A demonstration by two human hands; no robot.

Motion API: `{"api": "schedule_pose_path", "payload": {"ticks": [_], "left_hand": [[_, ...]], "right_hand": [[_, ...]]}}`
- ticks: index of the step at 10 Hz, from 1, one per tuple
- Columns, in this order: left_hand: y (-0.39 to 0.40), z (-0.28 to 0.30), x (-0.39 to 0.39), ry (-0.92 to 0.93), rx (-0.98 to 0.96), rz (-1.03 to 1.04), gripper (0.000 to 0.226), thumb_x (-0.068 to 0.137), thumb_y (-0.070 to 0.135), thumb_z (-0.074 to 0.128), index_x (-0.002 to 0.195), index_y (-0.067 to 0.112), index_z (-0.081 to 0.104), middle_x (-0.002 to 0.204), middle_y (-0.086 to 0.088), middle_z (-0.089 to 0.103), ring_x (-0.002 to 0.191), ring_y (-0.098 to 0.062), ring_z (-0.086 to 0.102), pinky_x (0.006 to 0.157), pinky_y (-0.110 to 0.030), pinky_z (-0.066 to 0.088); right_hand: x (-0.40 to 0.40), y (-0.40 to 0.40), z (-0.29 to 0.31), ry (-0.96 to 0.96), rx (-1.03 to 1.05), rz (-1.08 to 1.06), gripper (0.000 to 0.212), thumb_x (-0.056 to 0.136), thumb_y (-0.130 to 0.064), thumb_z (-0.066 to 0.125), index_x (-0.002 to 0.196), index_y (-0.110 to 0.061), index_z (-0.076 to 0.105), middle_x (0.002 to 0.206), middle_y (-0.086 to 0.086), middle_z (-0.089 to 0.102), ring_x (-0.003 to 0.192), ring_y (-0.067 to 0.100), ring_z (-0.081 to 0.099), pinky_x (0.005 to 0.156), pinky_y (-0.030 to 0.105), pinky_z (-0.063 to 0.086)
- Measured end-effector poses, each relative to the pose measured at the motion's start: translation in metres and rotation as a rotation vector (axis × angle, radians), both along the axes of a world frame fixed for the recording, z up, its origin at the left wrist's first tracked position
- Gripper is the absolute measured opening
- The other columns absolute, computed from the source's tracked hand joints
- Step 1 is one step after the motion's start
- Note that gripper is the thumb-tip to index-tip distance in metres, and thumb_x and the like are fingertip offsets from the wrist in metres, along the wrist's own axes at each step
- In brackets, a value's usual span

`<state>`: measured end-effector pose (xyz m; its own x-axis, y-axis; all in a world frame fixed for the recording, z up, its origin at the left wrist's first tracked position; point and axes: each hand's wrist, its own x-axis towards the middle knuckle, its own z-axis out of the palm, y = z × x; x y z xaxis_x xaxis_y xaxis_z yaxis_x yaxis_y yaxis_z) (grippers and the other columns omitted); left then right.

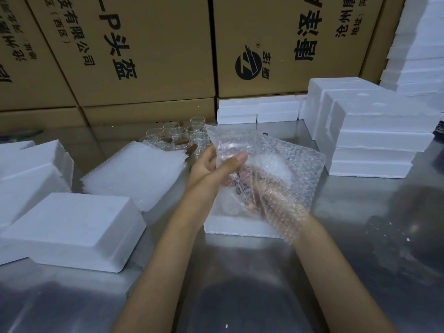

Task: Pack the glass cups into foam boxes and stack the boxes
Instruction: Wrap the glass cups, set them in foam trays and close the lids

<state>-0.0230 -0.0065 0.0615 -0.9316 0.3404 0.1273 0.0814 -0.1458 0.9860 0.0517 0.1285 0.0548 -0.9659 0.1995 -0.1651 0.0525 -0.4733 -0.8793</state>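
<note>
A clear bubble-wrap bag [271, 169] is held above an open white foam box [237, 227] at the table's middle. My left hand [213, 164] grips the bag's left edge, thumb on its front. My right hand [262, 198] is inside or behind the bag, seen blurred through the plastic; what it holds I cannot tell. A cluster of several glass cups [180, 138] with brown handles stands behind the bag. A pile of bubble-wrap bags [139, 171] lies to the left.
Foam boxes [72, 229] lie at the left, and closed foam boxes [374, 133] are stacked at the right, with more [259, 109] at the back. Large cardboard cartons [144, 51] wall off the far side. The steel table [240, 296] reflects light.
</note>
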Motion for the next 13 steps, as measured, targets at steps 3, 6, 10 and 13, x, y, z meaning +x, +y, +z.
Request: {"api": "schedule_pose_path", "payload": {"ticks": [3, 6, 10, 13], "left_hand": [[-0.012, 0.013, -0.002, -0.223, 0.542, 0.082, 0.056, 0.089, 0.021, 0.072, 0.139, 0.002, 0.055, 0.140, -0.017, 0.060, 0.126, -0.029, 0.060, 0.110, -0.051, 0.044], [-0.012, 0.010, -0.005, -0.193, 0.713, -0.081, 0.025, 0.093, 0.016, 0.065, 0.116, 0.010, 0.071, 0.123, -0.013, 0.070, 0.115, -0.029, 0.066, 0.098, -0.041, 0.054], [-0.028, 0.011, 0.012, 0.131, -0.237, -0.187, 0.069, 0.068, 0.019, 0.085, 0.130, 0.024, 0.055, 0.122, 0.003, 0.071, 0.112, -0.016, 0.068, 0.097, -0.037, 0.052], [-0.051, -0.014, 0.045, 0.169, -0.211, -0.306, 0.052, 0.064, 0.033, 0.090, 0.109, 0.033, 0.064, 0.115, 0.002, 0.073, 0.109, -0.022, 0.070, 0.097, -0.043, 0.055]], "right_hand": [[-0.018, 0.034, 0.002, 0.424, -0.110, -0.321, 0.022, 0.095, -0.010, 0.061, 0.115, -0.001, 0.067, 0.110, 0.011, 0.073, 0.106, 0.023, 0.070, 0.088, 0.025, 0.055], [-0.026, 0.009, -0.003, 0.217, 0.199, -0.054, 0.060, 0.065, -0.068, 0.076, 0.105, -0.024, 0.071, 0.112, -0.002, 0.073, 0.107, 0.014, 0.069, 0.092, 0.029, 0.056], [-0.015, 0.021, -0.003, 0.300, 0.535, -0.364, 0.021, 0.090, -0.008, 0.068, 0.080, -0.026, 0.071, 0.072, -0.014, 0.071, 0.068, 0.002, 0.063, 0.065, 0.020, 0.050], [0.027, -0.001, -0.019, 0.500, 0.661, -0.339, 0.015, 0.086, -0.009, 0.057, 0.077, -0.020, 0.061, 0.047, -0.016, 0.052, 0.041, -0.002, 0.045, 0.044, 0.009, 0.035]]}}
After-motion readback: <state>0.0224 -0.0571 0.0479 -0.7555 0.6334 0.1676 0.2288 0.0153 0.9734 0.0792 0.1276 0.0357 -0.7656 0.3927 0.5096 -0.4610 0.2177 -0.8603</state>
